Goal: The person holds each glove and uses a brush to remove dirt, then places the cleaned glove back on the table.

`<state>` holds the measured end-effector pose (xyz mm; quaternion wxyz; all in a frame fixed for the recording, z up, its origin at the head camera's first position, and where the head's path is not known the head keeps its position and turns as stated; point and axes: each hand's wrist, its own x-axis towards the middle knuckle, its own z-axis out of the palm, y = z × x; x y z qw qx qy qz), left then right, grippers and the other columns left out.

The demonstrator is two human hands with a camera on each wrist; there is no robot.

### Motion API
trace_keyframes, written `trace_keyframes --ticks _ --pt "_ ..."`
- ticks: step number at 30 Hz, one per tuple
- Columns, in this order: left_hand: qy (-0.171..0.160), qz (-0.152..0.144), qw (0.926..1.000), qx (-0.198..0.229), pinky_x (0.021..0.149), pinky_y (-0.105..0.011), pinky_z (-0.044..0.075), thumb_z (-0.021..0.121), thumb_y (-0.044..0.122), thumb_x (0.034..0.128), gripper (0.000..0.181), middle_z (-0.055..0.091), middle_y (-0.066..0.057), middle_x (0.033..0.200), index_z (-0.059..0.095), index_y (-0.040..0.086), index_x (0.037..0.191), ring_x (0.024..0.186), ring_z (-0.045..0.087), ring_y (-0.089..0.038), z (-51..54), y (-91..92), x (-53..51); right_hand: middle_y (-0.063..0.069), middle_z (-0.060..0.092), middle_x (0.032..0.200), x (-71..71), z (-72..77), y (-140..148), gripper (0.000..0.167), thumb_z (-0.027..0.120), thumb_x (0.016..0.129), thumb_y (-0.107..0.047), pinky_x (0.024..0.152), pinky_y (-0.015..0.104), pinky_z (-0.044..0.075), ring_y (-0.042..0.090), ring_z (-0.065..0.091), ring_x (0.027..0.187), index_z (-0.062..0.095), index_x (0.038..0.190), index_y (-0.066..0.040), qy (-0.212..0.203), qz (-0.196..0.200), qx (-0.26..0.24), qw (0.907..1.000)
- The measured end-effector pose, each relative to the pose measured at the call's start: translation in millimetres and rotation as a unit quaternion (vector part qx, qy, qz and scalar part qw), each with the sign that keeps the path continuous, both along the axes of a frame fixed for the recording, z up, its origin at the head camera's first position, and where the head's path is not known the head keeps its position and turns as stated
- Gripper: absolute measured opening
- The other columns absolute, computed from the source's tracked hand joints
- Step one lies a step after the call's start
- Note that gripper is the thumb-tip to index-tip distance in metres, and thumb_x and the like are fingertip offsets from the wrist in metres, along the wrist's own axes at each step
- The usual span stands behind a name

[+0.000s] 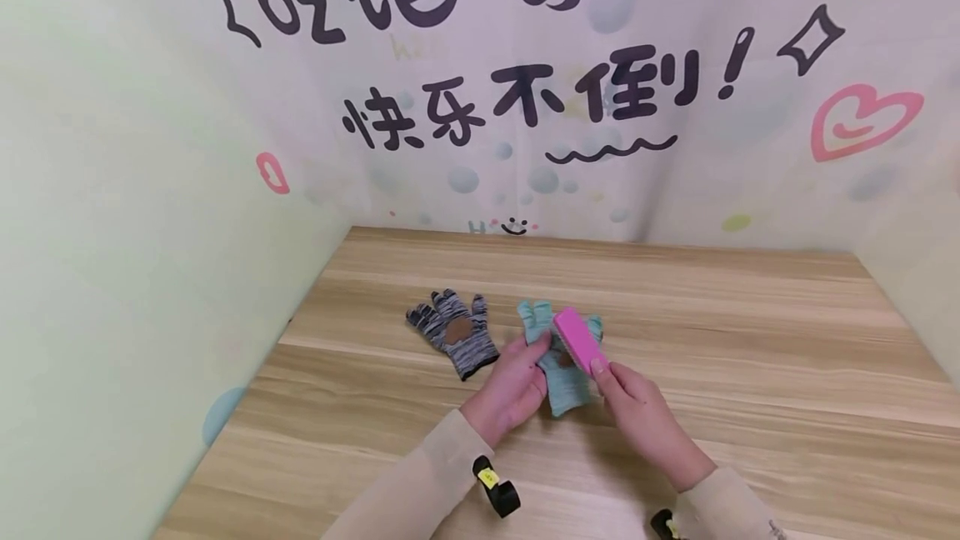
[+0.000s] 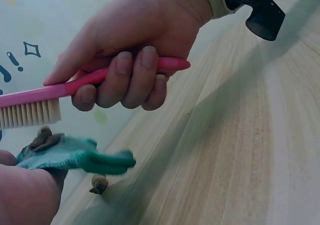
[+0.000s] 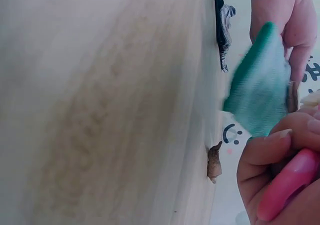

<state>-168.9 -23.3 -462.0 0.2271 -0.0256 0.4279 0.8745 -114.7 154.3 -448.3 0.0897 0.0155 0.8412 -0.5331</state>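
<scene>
My left hand (image 1: pixel 510 390) holds a teal knit glove (image 1: pixel 566 390) up off the table, its thumb lying over the glove's palm side. A brown patch (image 1: pixel 565 359) shows on that glove, partly hidden by the brush. In my right hand (image 1: pixel 643 415) is a pink brush (image 1: pixel 576 338); the fingers curl round its handle in the left wrist view. The brush's pale bristles (image 2: pixel 30 114) face down, a little above the glove and a brown lump (image 2: pixel 45 140) on it. Left of the hands, a grey-black knit glove (image 1: pixel 450 332) with a brown patch lies flat.
A small brown object (image 3: pixel 214 162) lies on the wood-grain table (image 1: pixel 750 340) beyond the teal glove; its kind is unclear. Behind the table hangs a white printed cloth (image 1: pixel 525 182). A pale wall (image 1: pixel 150 232) stands along the left edge.
</scene>
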Motion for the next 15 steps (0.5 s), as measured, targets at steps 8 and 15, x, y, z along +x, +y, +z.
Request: trace_keyframes --ticks 8,15 --pt "0.002 -0.016 0.9998 -0.009 0.118 -0.045 0.041 0.042 0.027 0.1093 0.043 0.053 -0.009 0.151 0.04 0.013 0.151 0.142 0.048 -0.028 0.5 1.9 1.6 0.001 0.043 0.066 -4.3 5.1 0.2 0.053 0.04 0.108 -0.048 0.049 0.024 0.037 0.012 0.04 0.058 0.061 0.105 0.0 0.016 -0.016 -0.016 0.9996" --pt "0.023 -0.048 0.9981 -0.032 0.117 -0.043 0.043 0.045 0.02 0.1078 0.046 0.05 -0.012 0.153 0.039 0.012 0.153 0.142 0.047 -0.029 0.5 3.6 4.6 0.001 0.045 0.067 -6.3 4.8 -5.8 0.052 0.041 0.107 -0.048 0.05 0.026 0.038 0.013 0.042 0.061 0.063 0.118 -0.002 0.007 -0.014 -0.012 0.9998"
